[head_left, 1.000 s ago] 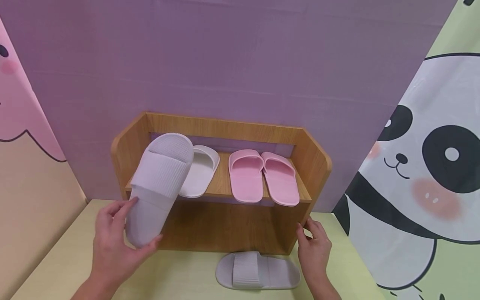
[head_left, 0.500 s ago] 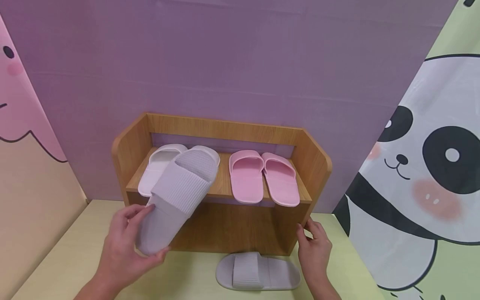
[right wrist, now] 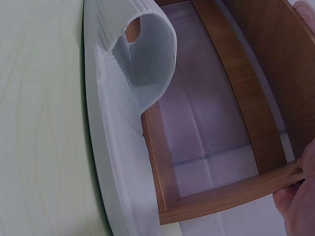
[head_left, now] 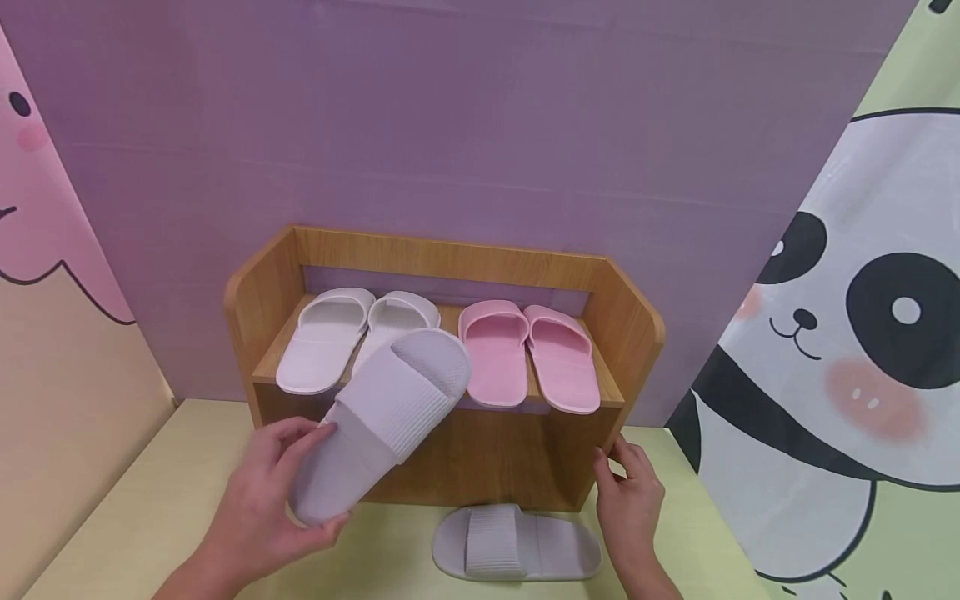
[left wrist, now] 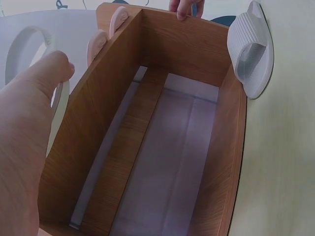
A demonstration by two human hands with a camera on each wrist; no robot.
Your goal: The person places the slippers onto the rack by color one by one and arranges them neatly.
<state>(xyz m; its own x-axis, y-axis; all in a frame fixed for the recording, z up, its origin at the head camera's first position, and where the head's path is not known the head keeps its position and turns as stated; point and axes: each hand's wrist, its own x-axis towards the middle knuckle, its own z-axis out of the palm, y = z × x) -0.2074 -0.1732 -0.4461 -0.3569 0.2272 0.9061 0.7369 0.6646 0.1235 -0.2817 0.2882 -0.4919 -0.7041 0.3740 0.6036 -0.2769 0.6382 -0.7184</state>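
My left hand (head_left: pixel 262 500) pinches the heel end of a pale grey-lilac slipper (head_left: pixel 382 417), tilted with its toe up and to the right. It hangs in front of the wooden shoe rack (head_left: pixel 450 258), partly hiding one white slipper. My right hand (head_left: pixel 630 492) grips the front edge of the rack's right side panel, also seen in the right wrist view. A matching grey-lilac slipper (head_left: pixel 555 546) lies sideways on the table before the rack. On the upper shelf stand a pair of white slippers (head_left: pixel 311 358) at left and a pair of pink slippers (head_left: pixel 491 362) at right.
The rack's lower compartment (left wrist: pixel 162 147) shows bare boards and an open back. A pale yellow table (head_left: pixel 180 450) bears the rack. Behind stands a purple backdrop (head_left: pixel 450 125); a panda-print panel (head_left: pixel 862 333) rises at right and a pink cartoon panel (head_left: pixel 45 208) at left.
My left hand has carried the grey-lilac slipper rightward and down, tilting it further right. The left white slipper has come into full view. My right hand stays on the rack's side.
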